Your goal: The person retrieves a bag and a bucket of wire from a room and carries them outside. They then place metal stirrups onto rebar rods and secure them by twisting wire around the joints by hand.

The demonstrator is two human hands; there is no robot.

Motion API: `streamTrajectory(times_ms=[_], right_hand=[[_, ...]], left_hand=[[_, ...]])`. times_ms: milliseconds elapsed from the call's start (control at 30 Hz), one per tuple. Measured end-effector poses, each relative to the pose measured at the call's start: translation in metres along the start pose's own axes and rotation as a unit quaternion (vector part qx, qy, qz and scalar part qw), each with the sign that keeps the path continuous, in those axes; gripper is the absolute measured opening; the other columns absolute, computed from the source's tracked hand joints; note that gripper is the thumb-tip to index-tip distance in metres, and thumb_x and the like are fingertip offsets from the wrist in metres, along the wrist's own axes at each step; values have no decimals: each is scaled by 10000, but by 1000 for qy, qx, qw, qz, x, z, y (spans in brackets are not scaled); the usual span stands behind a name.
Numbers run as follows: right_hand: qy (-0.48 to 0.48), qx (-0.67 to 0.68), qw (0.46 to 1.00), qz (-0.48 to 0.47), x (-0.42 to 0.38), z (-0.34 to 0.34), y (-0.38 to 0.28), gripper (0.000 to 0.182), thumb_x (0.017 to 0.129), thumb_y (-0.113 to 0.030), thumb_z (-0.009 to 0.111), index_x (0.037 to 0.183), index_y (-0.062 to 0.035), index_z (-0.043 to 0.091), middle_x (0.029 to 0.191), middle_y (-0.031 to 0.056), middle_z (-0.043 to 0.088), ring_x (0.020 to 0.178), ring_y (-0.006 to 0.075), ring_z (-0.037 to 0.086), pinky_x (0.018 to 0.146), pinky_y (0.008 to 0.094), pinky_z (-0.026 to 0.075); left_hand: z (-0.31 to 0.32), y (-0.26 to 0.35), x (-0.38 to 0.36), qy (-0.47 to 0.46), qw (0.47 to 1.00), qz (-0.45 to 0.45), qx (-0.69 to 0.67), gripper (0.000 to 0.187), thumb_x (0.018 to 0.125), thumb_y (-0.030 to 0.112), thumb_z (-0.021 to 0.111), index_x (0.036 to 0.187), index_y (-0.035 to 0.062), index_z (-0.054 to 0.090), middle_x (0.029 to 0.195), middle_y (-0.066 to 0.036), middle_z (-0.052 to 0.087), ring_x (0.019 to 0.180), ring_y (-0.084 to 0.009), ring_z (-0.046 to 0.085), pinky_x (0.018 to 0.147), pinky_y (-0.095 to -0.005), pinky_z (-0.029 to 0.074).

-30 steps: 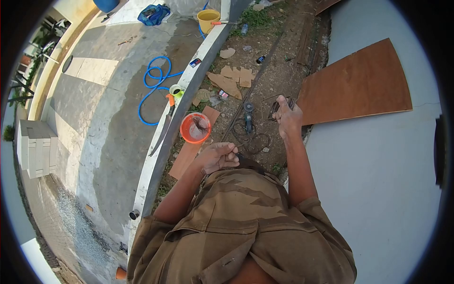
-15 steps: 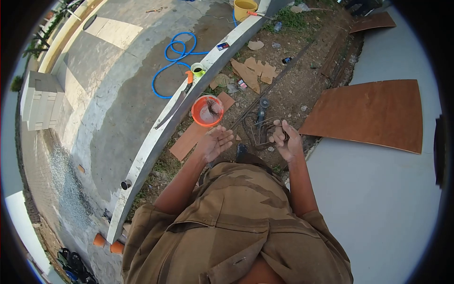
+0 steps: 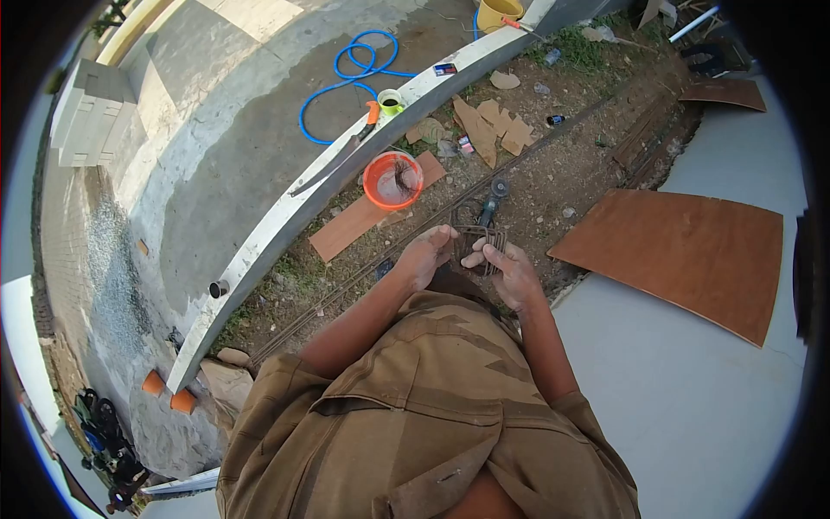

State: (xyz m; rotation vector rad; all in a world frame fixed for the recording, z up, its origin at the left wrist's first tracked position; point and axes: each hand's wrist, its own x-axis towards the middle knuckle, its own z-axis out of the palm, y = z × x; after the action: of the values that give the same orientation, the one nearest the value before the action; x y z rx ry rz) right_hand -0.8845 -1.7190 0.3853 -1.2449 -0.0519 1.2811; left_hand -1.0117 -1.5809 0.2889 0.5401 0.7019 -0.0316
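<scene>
Concrete slope [image 3: 216, 147] is filling the left side, bounded on its right by a pale kerb [image 3: 285, 225] running diagonally up toward a yellow bucket [image 3: 500, 12]. Blue hose [image 3: 346, 82] is coiling on the concrete just beside the kerb's upper stretch, and a long blade with an orange handle [image 3: 346, 156] is lying along the kerb top. Orange bucket [image 3: 392, 180] is sitting in the dirt strip, touching the kerb's right edge and resting partly on a brown board [image 3: 363, 218].

Left hand [image 3: 425, 253] is curling around the left edge of a bundle of bent wire pieces [image 3: 478, 246], held in front of the waist above the dirt. Right hand [image 3: 510, 272] is gripping the bundle's right side, with fingers [image 3: 484, 255] pinching across the strands. Angle grinder [image 3: 493, 201] is lying on the ground just beyond the hands.

Plywood sheet [image 3: 683, 255] is lying on the pale slab [image 3: 709, 398] to the right, its near edge well apart from the right hand.
</scene>
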Motion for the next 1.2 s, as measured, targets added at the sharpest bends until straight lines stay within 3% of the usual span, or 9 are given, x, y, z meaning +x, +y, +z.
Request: streamTrajectory(times_ms=[67,267,333,533,733,833,933,1033,1200], right_hand=[[-14,-141,990,-20,7,-14,11,254,976,-211,567,1097,9,607,866,102,688,867,220,658,842,381,490],[-167,-523,836,1,2,-11,-3,221,897,-195,629,1023,-13,644,1076,171,654,1001,319,624,896,407,471],[-229,-557,796,-63,4,-17,12,238,878,-208,645,1020,-17,646,1198,238,580,1129,401,538,976,463,430],[-350,-609,710,-40,24,-17,48,287,857,-187,661,1077,-2,648,1152,237,595,1179,396,515,999,452,419],[-338,-545,767,21,14,14,59,326,807,-120,700,1084,41,641,1267,222,574,1215,390,522,1008,432,428],[-344,-523,777,-73,13,20,76,359,794,-75,701,1124,49,635,1375,186,535,1278,335,513,1050,382,406],[-351,-432,830,-16,11,28,87,413,793,-28,687,1192,54,615,1418,148,520,1295,256,515,1075,350,380],[-317,-282,900,100,1,45,107,436,808,-8,660,1233,62,595,1389,135,540,1290,208,498,1075,347,373],[-291,-314,901,67,-36,94,157,391,849,4,600,1236,52,596,1300,148,588,1213,221,543,1059,360,391]], left_hand=[[-9,-4,0,47,999,-9,26,242,1032,359,459,1039,133,547,1086,-56,602,1032,-208,577,944,-402,452],[15,9,-33,-103,970,-109,-194,260,1028,364,458,1016,123,555,1125,-140,624,1090,-256,600,958,-430,465],[18,1,-35,-46,975,-77,-204,251,1026,351,466,1003,117,554,1126,-140,628,1075,-264,610,939,-446,479],[7,-43,-61,74,967,17,-242,203,1028,274,473,963,105,565,1035,-87,633,992,-230,631,871,-412,515],[-9,-58,-90,123,965,91,-213,216,1029,280,481,935,110,577,930,-26,611,856,-169,605,805,-340,505],[-13,-54,-105,152,964,112,-186,236,1020,291,507,915,97,590,860,-23,617,800,-149,586,776,-306,487],[-25,-57,-124,156,967,135,-151,258,1014,303,523,903,85,603,828,-17,617,784,-132,577,781,-289,473],[-54,-62,-151,122,977,154,-88,269,1019,322,518,941,78,602,864,-18,609,821,-127,576,777,-284,470],[-95,-63,-209,119,977,146,-99,295,1019,321,518,920,60,613,848,-23,611,806,-122,571,797,-274,453]])
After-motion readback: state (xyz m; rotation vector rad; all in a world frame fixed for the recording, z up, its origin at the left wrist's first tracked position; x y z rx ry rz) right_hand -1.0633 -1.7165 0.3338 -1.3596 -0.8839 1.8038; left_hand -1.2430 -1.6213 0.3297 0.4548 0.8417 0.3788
